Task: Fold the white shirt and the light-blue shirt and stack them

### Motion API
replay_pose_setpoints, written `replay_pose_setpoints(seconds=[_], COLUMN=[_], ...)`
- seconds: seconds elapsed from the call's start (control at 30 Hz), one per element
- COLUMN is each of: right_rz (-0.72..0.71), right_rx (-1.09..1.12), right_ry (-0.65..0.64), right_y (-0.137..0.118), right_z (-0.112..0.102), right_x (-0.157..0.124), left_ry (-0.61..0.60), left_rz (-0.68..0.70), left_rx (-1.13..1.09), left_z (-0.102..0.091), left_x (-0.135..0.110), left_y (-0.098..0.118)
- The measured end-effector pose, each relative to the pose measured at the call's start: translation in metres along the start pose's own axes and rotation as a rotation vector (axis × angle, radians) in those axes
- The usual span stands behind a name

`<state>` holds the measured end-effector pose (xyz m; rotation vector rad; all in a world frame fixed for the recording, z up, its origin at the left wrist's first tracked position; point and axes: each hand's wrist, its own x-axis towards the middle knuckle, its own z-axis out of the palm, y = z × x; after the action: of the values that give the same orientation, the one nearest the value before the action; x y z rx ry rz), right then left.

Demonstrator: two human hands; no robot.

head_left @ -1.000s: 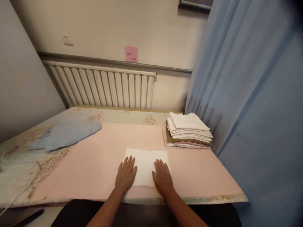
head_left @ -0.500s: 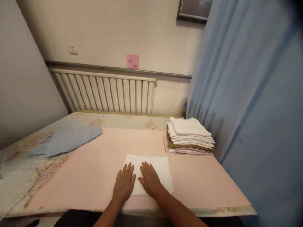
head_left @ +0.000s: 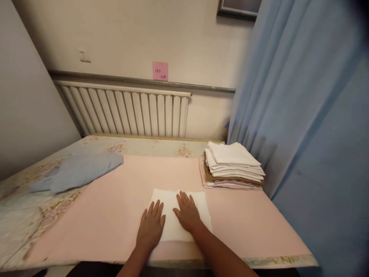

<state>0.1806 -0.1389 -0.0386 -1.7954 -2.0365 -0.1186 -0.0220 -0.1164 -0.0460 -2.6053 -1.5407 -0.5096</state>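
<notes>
A folded white cloth (head_left: 170, 231) lies flat on the pink sheet (head_left: 103, 227), close to the near edge of the bed. My left hand (head_left: 150, 227) rests palm down across the cloth's left side, fingers stretched out. On its right half lies my right hand (head_left: 188, 211), also palm down with the fingers spread. Neither hand grips anything. Parts of the cloth are hidden beneath both hands and the right wrist.
A stack of folded white, brown and pink cloths (head_left: 235, 163) stands at the back right beside a blue curtain (head_left: 276, 100). Blue-grey fabric (head_left: 83, 173) lies at the left on the floral cover (head_left: 34, 207). Behind the bed is a white radiator (head_left: 129, 111).
My right hand has slid to the right and slightly away from me over the cloth. My left hand stays almost in place. The view has shifted slightly.
</notes>
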Motion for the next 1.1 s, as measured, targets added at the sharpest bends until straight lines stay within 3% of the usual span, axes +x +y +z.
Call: replay_pose_setpoints(seconds=[0.6, 0.97, 1.1], right_rz=[0.140, 0.151, 0.097], right_rx=[-0.021, -0.065, -0.053], right_ry=[-0.049, 0.010, 0.015], right_y=[0.018, 0.026, 0.035], right_z=[-0.012, -0.027, -0.030], right_x=[-0.018, -0.056, -0.074], left_ry=[-0.001, 0.001, -0.018], left_rz=[-0.013, -0.024, -0.059], left_rx=[-0.031, -0.070, -0.246], left_z=[-0.004, 0.000, -0.003], left_x=[-0.001, -0.004, -0.005], left_y=[0.002, 0.000, -0.014])
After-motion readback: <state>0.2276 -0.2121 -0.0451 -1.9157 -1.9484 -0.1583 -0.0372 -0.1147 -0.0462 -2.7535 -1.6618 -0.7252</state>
